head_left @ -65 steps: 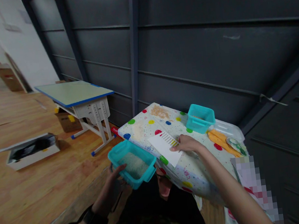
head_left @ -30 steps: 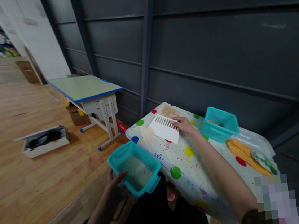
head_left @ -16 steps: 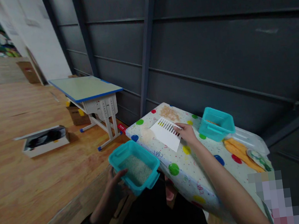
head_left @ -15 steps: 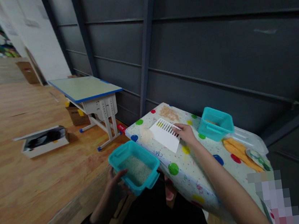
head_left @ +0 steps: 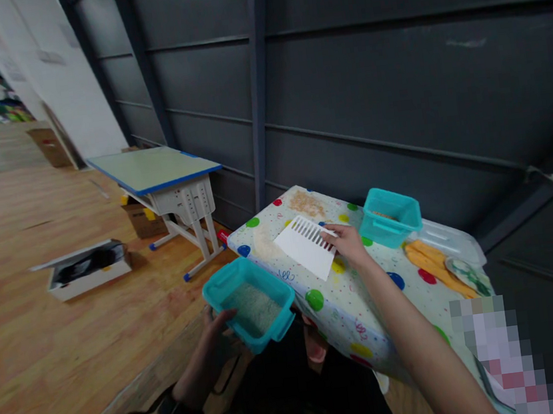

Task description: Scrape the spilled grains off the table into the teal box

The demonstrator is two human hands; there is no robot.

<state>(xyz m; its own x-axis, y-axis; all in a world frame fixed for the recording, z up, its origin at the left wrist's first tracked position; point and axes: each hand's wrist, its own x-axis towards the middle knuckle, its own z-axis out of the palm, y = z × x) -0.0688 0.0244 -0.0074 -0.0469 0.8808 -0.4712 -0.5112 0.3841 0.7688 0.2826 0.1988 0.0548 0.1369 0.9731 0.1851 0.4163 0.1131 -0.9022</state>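
Observation:
My left hand (head_left: 218,340) is closed on the near left wall of a teal plastic container (head_left: 211,294), thumb over the rim. White rice-like grains (head_left: 255,309) cover its bottom, and it hangs beside the table's left edge. With my right hand (head_left: 345,243) I grip the right edge of a white slotted card (head_left: 302,254), a comb-like row of slits along its far side. The card is low over the table or touching it; I cannot tell which. Pale grains (head_left: 265,243) lie on the cloth left of the card, and a tan patch of grains (head_left: 305,203) lies beyond it.
The table wears a dotted cloth (head_left: 332,307). At its right stand a second teal container (head_left: 411,214), a clear lid (head_left: 455,243), an orange cloth (head_left: 432,265) and a green-white item (head_left: 466,274). A desk (head_left: 151,168) and an open white box (head_left: 96,279) are leftward; a dark wall (head_left: 392,85) rises behind.
The view has shifted slightly, so the table's right-hand things appear further left and higher. Both hands keep their holds on the container and the card, with little other visible movement.

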